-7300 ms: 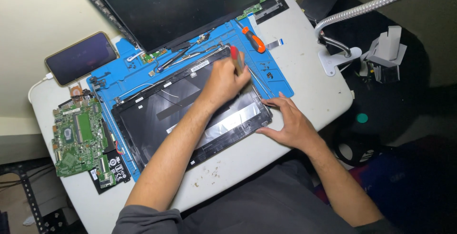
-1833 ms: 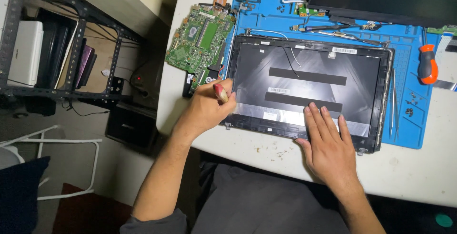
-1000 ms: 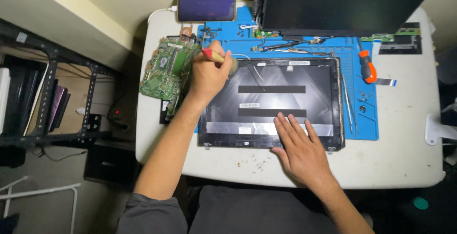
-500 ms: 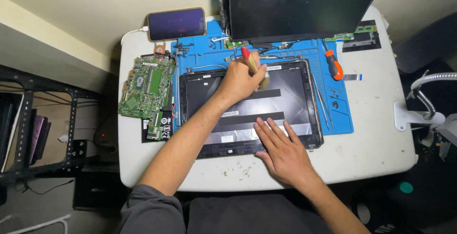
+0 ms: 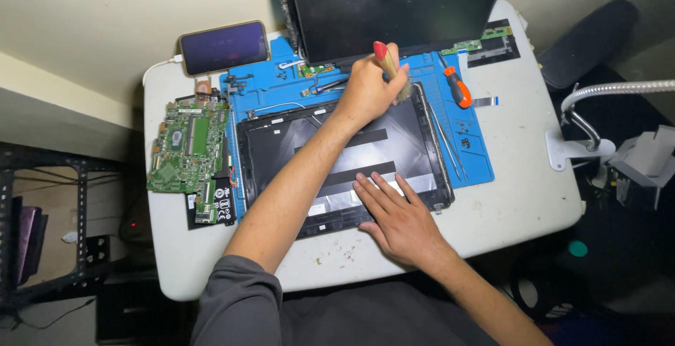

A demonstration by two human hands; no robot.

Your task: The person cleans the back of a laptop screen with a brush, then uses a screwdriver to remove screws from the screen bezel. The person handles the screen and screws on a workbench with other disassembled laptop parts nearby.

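On the white table point(image 5: 520, 198) with its blue mat point(image 5: 478, 156), the left hand point(image 5: 365, 89), fist closed on a red-handled brush point(image 5: 391, 68), has swept from the black laptop lid's point(image 5: 337, 156) left edge to its top right corner; the right hand point(image 5: 397, 212) stays flat on it

I see my left hand point(image 5: 367, 93) has carried the small red-handled brush point(image 5: 391, 69) from the near left corner of the black laptop lid shell point(image 5: 337, 167), where it worked about two seconds ago, up past the left edge and across to the far right corner, where the bristles now touch the frame. My right hand point(image 5: 397, 216), flat throughout, has slid from the shell's right part toward the middle of its near edge. My head has swung right, so the dark shelving has slipped toward the left edge of view
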